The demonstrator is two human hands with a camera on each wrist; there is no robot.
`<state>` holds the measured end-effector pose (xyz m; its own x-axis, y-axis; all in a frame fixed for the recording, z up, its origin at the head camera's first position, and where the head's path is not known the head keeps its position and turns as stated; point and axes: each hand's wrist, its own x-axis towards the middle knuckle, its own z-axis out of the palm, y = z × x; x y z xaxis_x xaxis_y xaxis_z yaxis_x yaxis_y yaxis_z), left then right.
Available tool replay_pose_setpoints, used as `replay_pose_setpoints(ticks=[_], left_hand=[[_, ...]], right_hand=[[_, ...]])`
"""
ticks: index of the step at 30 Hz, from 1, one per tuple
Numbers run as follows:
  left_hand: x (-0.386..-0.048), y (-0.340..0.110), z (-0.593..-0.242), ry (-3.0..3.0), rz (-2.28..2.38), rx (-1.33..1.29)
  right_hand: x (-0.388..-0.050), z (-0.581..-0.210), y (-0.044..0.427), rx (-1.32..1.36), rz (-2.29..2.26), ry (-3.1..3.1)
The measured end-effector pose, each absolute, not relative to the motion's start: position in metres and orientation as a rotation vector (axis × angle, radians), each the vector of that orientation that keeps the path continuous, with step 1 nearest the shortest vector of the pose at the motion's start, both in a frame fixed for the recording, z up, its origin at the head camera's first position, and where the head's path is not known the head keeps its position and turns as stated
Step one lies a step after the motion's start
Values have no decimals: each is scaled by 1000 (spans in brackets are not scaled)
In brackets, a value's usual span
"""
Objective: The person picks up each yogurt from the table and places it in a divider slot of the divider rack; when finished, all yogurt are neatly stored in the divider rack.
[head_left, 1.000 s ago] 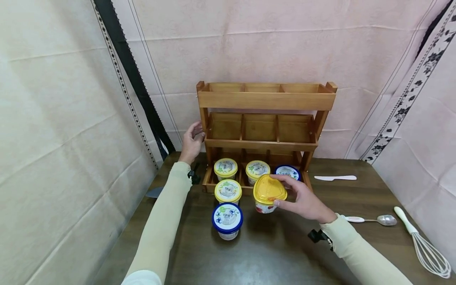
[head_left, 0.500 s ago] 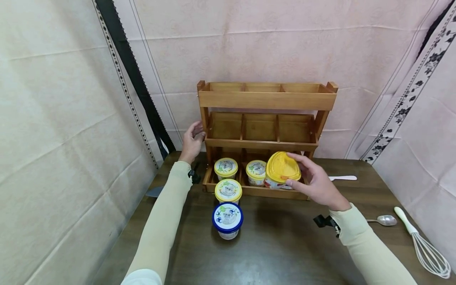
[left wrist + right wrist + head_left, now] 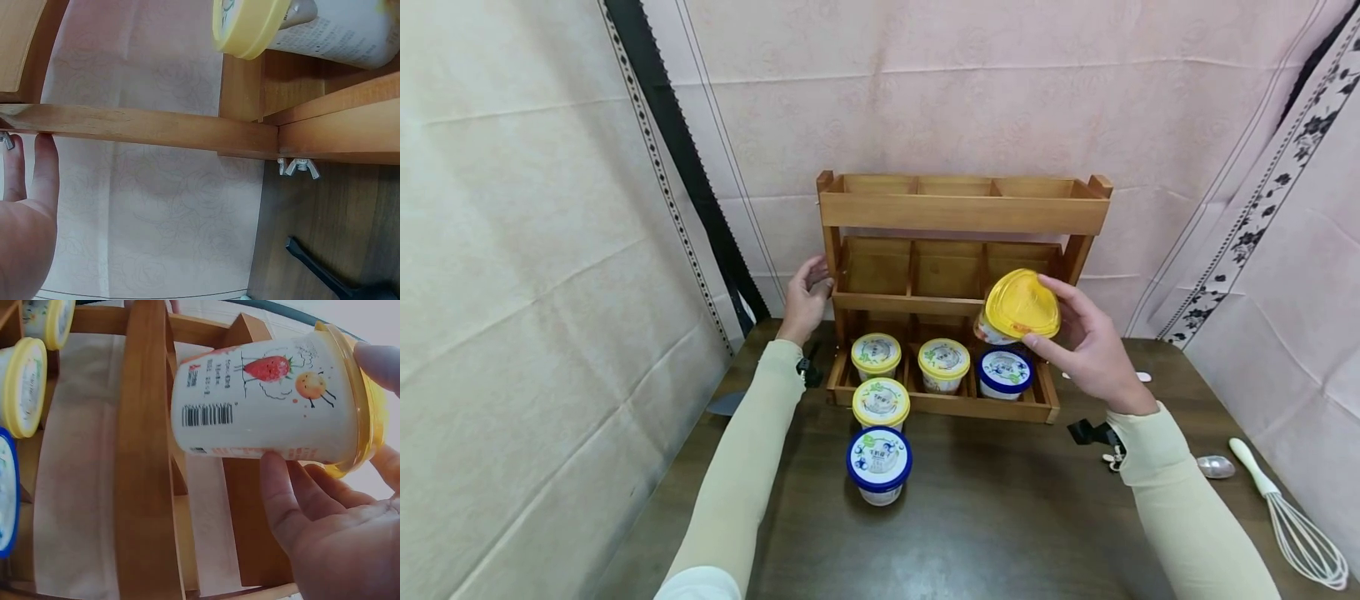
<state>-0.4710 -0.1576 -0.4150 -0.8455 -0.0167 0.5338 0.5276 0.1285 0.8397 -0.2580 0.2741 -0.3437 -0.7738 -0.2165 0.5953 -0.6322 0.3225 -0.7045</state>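
Note:
My right hand (image 3: 1093, 350) grips a white cup (image 3: 250, 406) by its yellow lid (image 3: 1022, 304), strawberry print on its side. Tilted, it hangs at the right compartment of the middle tier of a wooden three-tier rack (image 3: 962, 214). My left hand (image 3: 805, 300) is at the rack's left post (image 3: 137, 128); two nearly straight fingers meet the post in the left wrist view. The bottom tier holds two yellow-lidded cups (image 3: 876, 354) and a blue-lidded cup (image 3: 1004, 369). In front stand another yellow-lidded cup (image 3: 881, 402) and a blue-lidded cup (image 3: 879, 460).
On the table's right lie a white whisk (image 3: 1296, 517) and a spoon (image 3: 1216, 467); a white knife (image 3: 1143, 377) is mostly behind my right hand. A dark utensil (image 3: 325, 272) lies left of the rack. Cloth (image 3: 962, 100) hangs behind and at both sides.
My right hand has carried the strawberry cup up and to the right, from in front of the bottom tier to the middle tier's height. My left hand stays at the post.

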Motion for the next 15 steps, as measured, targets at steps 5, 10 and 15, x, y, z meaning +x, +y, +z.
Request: replay_pose_setpoints(ticks=[5, 10, 15], left_hand=[[-472, -157, -414, -1997, -1747, -500], [-471, -157, -414, -1994, -1740, -501], [-471, -157, -416, -1987, -1752, -501]], right_hand=[[-267, -333, 277, 679, 1446, -2163], [-281, -329, 280, 631, 1460, -2109], [-294, -334, 284, 601, 1451, -2076]])
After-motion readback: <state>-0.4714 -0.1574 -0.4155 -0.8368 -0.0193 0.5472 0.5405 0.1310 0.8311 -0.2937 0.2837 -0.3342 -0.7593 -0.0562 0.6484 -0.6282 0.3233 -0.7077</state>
